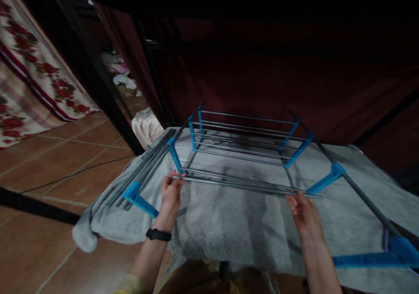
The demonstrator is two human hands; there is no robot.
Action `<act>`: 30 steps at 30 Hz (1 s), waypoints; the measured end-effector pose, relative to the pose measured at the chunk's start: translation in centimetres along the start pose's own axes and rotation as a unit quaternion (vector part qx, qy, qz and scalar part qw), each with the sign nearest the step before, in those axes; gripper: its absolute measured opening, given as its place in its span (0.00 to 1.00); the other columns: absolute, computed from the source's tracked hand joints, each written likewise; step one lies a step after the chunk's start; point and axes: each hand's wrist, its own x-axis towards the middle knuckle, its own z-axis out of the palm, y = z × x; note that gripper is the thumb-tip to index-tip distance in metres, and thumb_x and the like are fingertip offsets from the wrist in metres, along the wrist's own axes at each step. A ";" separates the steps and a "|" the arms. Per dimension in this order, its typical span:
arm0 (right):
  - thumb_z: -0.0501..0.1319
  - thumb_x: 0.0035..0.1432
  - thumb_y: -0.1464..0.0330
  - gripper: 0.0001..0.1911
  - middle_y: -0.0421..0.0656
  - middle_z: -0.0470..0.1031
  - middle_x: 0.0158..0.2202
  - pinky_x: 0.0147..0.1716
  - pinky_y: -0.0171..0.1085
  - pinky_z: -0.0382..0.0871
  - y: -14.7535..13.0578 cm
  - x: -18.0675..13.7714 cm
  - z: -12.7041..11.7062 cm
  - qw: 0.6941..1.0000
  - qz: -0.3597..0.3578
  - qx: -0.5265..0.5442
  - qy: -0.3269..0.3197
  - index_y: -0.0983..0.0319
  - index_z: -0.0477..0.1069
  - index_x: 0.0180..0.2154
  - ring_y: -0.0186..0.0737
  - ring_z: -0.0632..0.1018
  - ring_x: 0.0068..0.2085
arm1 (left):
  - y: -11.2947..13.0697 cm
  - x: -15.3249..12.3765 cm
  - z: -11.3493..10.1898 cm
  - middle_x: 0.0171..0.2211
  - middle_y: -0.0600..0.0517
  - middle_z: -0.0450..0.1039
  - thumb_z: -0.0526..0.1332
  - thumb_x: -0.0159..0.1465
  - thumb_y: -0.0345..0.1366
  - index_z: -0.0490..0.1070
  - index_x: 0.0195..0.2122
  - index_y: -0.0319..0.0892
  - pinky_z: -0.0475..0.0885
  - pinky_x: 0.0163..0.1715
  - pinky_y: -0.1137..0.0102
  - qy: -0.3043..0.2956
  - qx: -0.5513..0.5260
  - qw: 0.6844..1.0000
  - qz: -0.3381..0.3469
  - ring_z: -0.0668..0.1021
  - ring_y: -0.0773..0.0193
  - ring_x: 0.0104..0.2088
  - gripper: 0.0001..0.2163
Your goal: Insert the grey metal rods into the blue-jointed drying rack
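A thin grey metal rod (pixel 229 184) lies crosswise in front of me. My left hand (pixel 171 190) has its fingers closed round the rod's left end, near a blue plastic bracket (pixel 174 154). Toward its right end, my right hand (pixel 303 211) grips the same rod between thumb and fingers, close to another blue bracket (pixel 322 181). Behind them, the partly built rack (pixel 252 147) has several crossbars between paired blue brackets on long dark side tubes. Nearer to me, a blue bracket at the left (pixel 140 199) and one at the right (pixel 366 260) carry no crossbar.
Several loose grey tubes (pixel 142 171) lie along the left of the grey blanket (pixel 222 228) under the rack. Dark bed-frame posts (pixel 108 97) stand at the left, with a dark red curtain (pixel 229 75) behind. A cable (pixel 75 171) crosses the tiled floor (pixel 62 163).
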 end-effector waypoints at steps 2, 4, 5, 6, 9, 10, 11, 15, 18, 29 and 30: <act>0.76 0.43 0.67 0.14 0.36 0.76 0.27 0.42 0.37 0.80 0.3 0.8 -0.5 1.000 0.003 -0.013 -0.001 0.58 0.71 0.26 0.35 0.81 0.33 | 0.6 -0.3 0.4 0.36 0.52 0.77 0.70 0.52 0.30 0.69 0.43 0.43 0.75 0.45 0.63 0.003 -0.030 1.000 0.003 0.82 0.61 0.39 0.17; 0.74 0.46 0.66 0.10 0.38 0.78 0.30 0.44 0.40 0.80 0.6 1.3 -0.9 1.000 0.008 -0.026 -0.004 0.58 0.74 0.28 0.37 0.81 0.35 | 1.0 -0.3 0.6 0.34 0.52 0.77 0.69 0.55 0.30 0.69 0.44 0.43 0.75 0.43 0.66 0.005 -0.046 0.999 -0.001 0.82 0.63 0.39 0.16; 0.72 0.47 0.66 0.08 0.40 0.79 0.31 0.45 0.41 0.80 0.6 1.5 -1.1 1.000 0.010 -0.028 -0.005 0.58 0.75 0.29 0.38 0.81 0.36 | 1.1 -0.3 0.7 0.34 0.52 0.77 0.69 0.56 0.29 0.69 0.44 0.42 0.75 0.41 0.68 0.006 -0.051 0.999 -0.008 0.82 0.64 0.38 0.15; 0.71 0.48 0.66 0.07 0.41 0.79 0.32 0.45 0.41 0.80 0.7 1.6 -1.2 1.000 0.012 -0.026 -0.003 0.58 0.75 0.29 0.38 0.81 0.37 | 1.2 -0.2 0.8 0.33 0.52 0.78 0.69 0.57 0.29 0.70 0.43 0.42 0.75 0.40 0.70 0.008 -0.057 0.998 -0.015 0.82 0.65 0.37 0.14; 0.71 0.47 0.68 0.06 0.41 0.80 0.35 0.47 0.39 0.79 0.7 1.5 -1.6 1.000 0.016 -0.012 0.004 0.59 0.76 0.30 0.37 0.81 0.40 | 1.2 0.0 1.0 0.33 0.51 0.79 0.70 0.56 0.27 0.72 0.40 0.40 0.75 0.34 0.74 0.026 -0.082 0.996 -0.032 0.82 0.67 0.34 0.12; 0.71 0.47 0.70 0.07 0.41 0.80 0.36 0.47 0.39 0.79 0.7 1.5 -1.7 1.000 0.016 -0.009 0.007 0.59 0.75 0.30 0.37 0.81 0.40 | 1.3 0.1 1.1 0.32 0.51 0.79 0.71 0.55 0.26 0.73 0.39 0.40 0.75 0.33 0.75 0.031 -0.093 0.995 -0.035 0.81 0.67 0.32 0.12; 0.72 0.46 0.71 0.08 0.41 0.80 0.37 0.47 0.38 0.79 0.7 1.5 -1.8 1.000 0.015 -0.008 0.009 0.60 0.75 0.31 0.37 0.81 0.41 | 1.3 0.1 1.3 0.31 0.51 0.78 0.71 0.54 0.26 0.73 0.37 0.40 0.75 0.32 0.75 0.032 -0.105 0.993 -0.038 0.81 0.68 0.31 0.11; 0.69 0.51 0.72 0.06 0.42 0.80 0.36 0.43 0.38 0.81 0.8 2.0 -2.4 0.999 0.026 -0.004 0.023 0.61 0.75 0.32 0.37 0.82 0.37 | 1.8 0.2 2.5 0.30 0.52 0.78 0.72 0.55 0.28 0.74 0.32 0.38 0.74 0.31 0.77 0.002 -0.145 0.988 -0.046 0.79 0.71 0.29 0.07; 0.63 0.56 0.74 0.03 0.42 0.78 0.34 0.38 0.34 0.82 0.8 2.6 -2.8 0.997 0.059 0.010 0.041 0.61 0.75 0.32 0.35 0.82 0.34 | 2.3 0.2 3.5 0.31 0.50 0.78 0.69 0.58 0.26 0.75 0.33 0.38 0.75 0.33 0.77 -0.021 -0.155 0.986 -0.060 0.79 0.71 0.30 0.05; 0.60 0.61 0.75 0.07 0.40 0.78 0.33 0.36 0.31 0.82 1.1 2.6 -4.6 0.993 0.101 0.025 0.060 0.61 0.75 0.33 0.32 0.82 0.33 | 0.7 -1.4 5.8 0.29 0.50 0.78 0.66 0.60 0.21 0.74 0.29 0.37 0.75 0.30 0.77 -0.014 -0.151 0.976 -0.158 0.79 0.71 0.27 0.06; 0.60 0.60 0.75 0.06 0.40 0.78 0.33 0.36 0.31 0.82 1.1 2.5 -4.6 0.993 0.099 0.022 0.060 0.61 0.75 0.33 0.33 0.82 0.32 | 0.5 -1.5 5.9 0.29 0.50 0.78 0.66 0.60 0.21 0.73 0.29 0.38 0.75 0.30 0.77 -0.015 -0.151 0.975 -0.160 0.79 0.71 0.27 0.07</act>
